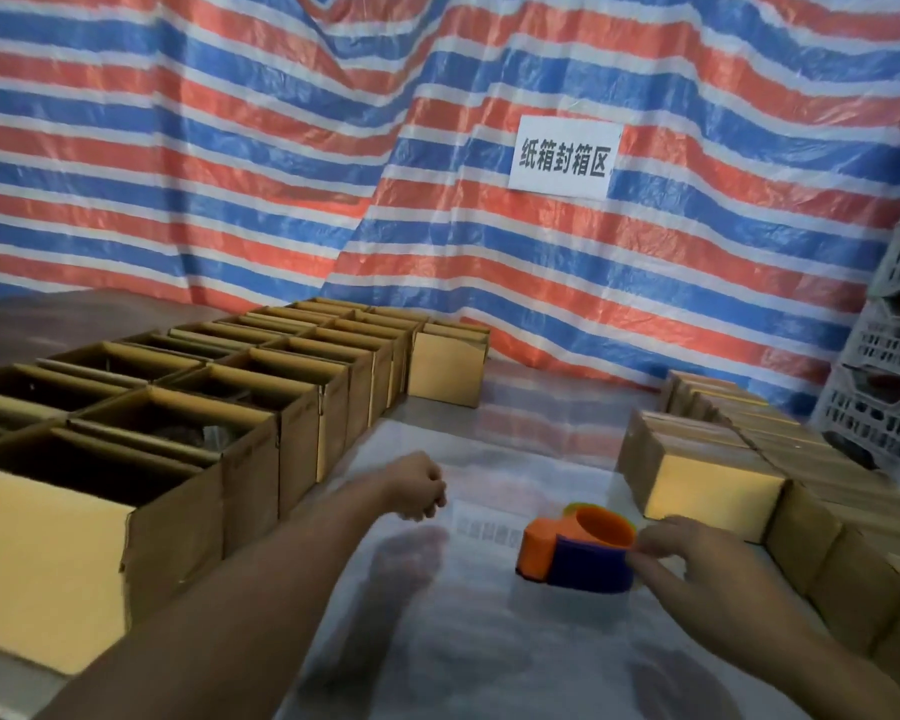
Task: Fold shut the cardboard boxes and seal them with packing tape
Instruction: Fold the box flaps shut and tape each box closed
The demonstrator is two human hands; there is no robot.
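An orange and blue tape dispenser (pixel 575 548) stands on the shiny table (pixel 489 641) in front of me. My right hand (pixel 697 558) touches its right side, thumb and fingertips at the blue band. My left hand (pixel 419 485) hovers over the table a little left of the dispenser, fingers curled, holding nothing. Several open cardboard boxes (pixel 178 423) stand in two rows along the left. Several closed boxes (pixel 713 470) are stacked in rows on the right.
A striped red, white and blue tarp (pixel 281 148) hangs behind the table, with a white paper sign (pixel 562 158) on it. White plastic crates (pixel 889 366) are stacked at the far right. One closed box (pixel 448 366) stands at the far end of the left rows.
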